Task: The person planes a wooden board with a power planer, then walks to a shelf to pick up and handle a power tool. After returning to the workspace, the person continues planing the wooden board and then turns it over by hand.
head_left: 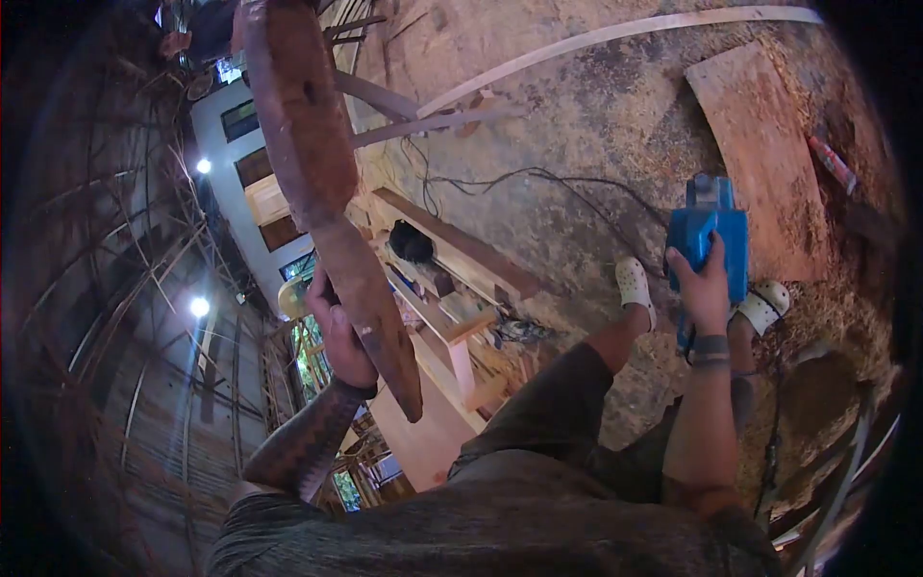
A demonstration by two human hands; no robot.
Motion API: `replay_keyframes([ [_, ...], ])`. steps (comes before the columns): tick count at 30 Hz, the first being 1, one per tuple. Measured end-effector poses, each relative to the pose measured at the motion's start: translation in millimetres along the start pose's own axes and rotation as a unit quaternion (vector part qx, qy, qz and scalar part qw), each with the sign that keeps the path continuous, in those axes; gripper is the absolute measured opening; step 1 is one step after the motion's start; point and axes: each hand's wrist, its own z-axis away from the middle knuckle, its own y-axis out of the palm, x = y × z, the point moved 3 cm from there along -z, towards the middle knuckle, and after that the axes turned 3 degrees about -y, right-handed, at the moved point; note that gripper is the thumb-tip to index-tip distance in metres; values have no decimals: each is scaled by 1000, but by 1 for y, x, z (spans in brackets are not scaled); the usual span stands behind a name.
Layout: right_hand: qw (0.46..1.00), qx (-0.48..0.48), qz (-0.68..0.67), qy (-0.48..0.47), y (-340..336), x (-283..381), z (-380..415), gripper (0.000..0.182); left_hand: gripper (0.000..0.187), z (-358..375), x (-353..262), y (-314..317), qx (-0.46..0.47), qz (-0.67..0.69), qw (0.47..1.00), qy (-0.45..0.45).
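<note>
My left hand is closed around the narrow part of a long, shaped piece of brown wood. The wood rises past the top edge of the view and tapers to a blunt point at its lower end; some of my fingers are hidden behind it. Lower down, on the right, my right hand grips a blue electric planer by its handle. The planer hangs near my feet, away from the wood, and its underside is hidden.
Black cords run across the dirt floor. A thin wooden board lies among wood shavings, with a red tube beside it. A bench with planks stands at my left. Another person is partly visible at the top left.
</note>
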Motion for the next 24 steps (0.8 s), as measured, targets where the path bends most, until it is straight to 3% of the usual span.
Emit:
replay_keyframes([
  [14, 996, -8, 80, 29, -5, -16, -2, 88, 72, -2, 2, 0, -3, 16, 1000, -3],
  [20, 997, -8, 83, -9, -3, -20, -4, 83, 72, -1, 1, 1, -4, -4, 1000, 4],
  [24, 995, 24, 85, 45, -4, -8, -2, 78, 72, 0, 2, 3, -5, -14, 1000, 9],
])
